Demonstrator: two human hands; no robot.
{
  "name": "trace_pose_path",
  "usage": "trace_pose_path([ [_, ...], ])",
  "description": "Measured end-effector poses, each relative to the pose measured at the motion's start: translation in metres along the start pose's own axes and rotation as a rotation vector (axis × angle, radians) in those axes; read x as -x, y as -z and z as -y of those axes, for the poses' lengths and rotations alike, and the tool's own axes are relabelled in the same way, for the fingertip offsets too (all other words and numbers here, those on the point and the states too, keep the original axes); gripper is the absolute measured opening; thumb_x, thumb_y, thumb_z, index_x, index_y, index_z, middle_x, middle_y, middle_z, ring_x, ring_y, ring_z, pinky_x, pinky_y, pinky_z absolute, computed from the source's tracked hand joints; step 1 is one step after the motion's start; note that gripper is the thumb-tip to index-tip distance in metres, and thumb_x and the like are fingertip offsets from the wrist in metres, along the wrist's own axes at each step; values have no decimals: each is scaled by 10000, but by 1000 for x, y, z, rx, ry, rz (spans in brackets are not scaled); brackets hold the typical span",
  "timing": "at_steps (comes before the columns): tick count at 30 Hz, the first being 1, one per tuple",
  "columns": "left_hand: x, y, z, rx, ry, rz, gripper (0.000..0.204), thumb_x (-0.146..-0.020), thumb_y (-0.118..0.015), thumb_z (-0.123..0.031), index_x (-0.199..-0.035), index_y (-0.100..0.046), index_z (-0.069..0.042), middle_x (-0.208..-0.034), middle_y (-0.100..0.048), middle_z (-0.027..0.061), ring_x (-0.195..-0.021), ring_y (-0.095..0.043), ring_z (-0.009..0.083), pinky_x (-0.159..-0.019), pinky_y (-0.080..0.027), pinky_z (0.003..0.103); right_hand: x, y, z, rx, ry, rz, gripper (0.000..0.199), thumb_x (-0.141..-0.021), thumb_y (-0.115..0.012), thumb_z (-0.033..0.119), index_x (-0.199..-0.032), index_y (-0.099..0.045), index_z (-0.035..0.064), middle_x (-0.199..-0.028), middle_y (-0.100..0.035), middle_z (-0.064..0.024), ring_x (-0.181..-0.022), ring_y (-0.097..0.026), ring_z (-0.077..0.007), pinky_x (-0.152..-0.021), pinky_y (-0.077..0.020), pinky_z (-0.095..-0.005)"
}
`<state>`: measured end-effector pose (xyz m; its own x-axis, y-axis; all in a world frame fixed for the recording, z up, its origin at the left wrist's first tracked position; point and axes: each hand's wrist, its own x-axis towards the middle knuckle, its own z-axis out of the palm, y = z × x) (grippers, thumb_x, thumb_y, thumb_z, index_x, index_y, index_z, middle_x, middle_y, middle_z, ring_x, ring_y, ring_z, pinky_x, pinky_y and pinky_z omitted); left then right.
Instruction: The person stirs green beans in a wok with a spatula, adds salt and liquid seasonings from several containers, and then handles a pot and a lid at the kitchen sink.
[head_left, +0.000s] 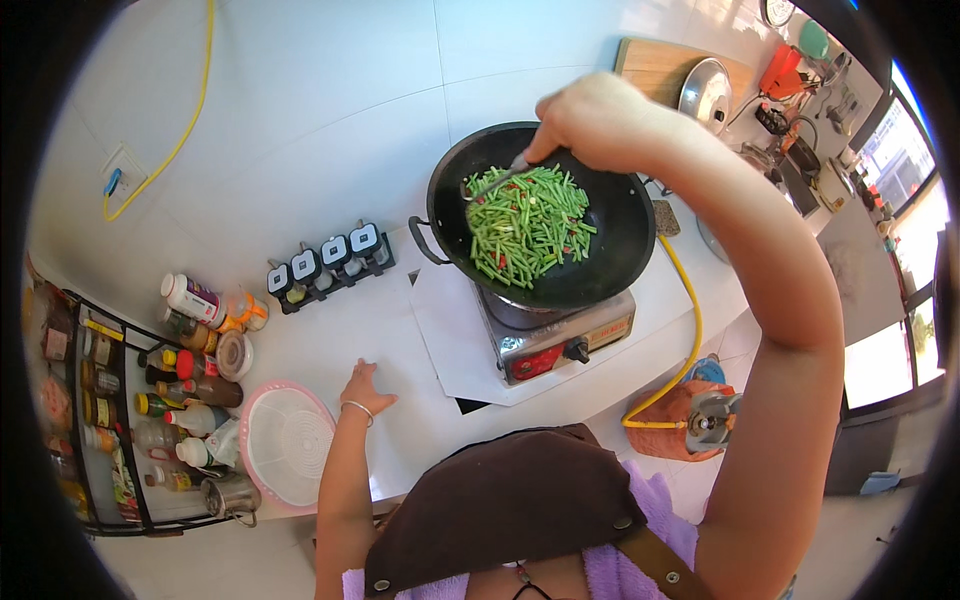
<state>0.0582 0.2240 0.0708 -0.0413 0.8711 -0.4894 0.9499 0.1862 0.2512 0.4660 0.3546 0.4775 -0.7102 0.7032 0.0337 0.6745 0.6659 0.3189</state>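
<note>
My right hand (590, 120) reaches over a dark wok (615, 215) and closes round the handle of a metal spatula (492, 184). The spatula's end lies at the left part of a heap of cut green beans (535, 225) with small red bits among them; its blade is partly hidden. A two-tone gas stove (545, 340), silver with a red front and a black knob, carries the wok. On the white counter to the left, my left hand (368, 388) rests with its fingers spread, holding nothing. A bracelet circles that wrist.
Beside my left forearm sits a pink-rimmed white basket (290, 392). A black rack (125, 420) of bottles and jars fills the far left. Several seasoning boxes (335, 250) stand by the wall. A yellow hose (688, 275) runs from the stove to a gas cylinder (700, 425).
</note>
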Motion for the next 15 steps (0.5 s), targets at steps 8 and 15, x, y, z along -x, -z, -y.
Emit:
trace_pose_path([
  [8, 5, -4, 6, 22, -15, -15, 918, -674, -764, -403, -1435, -355, -91, -1567, -179, 143, -1446, -190, 250, -1131, -290, 342, 116, -3, -30, -47, -332, 58, 416, -701, -627, -37, -1018, -740, 208, -835, -659, -90, -818, -631, -303, -702, -494, -406],
  [15, 1, -8, 3, -65, -27, -8, 956, -656, -776, -408, -1432, -341, -59, -1562, -152, 189, -1445, -184, 283, -1128, -296, 352, 225, 40, -31, -146, -568, -18, 478, -629, -705, -52, -1053, -728, 169, -746, -547, -70, -720, -562, -245, -630, -422, -361],
])
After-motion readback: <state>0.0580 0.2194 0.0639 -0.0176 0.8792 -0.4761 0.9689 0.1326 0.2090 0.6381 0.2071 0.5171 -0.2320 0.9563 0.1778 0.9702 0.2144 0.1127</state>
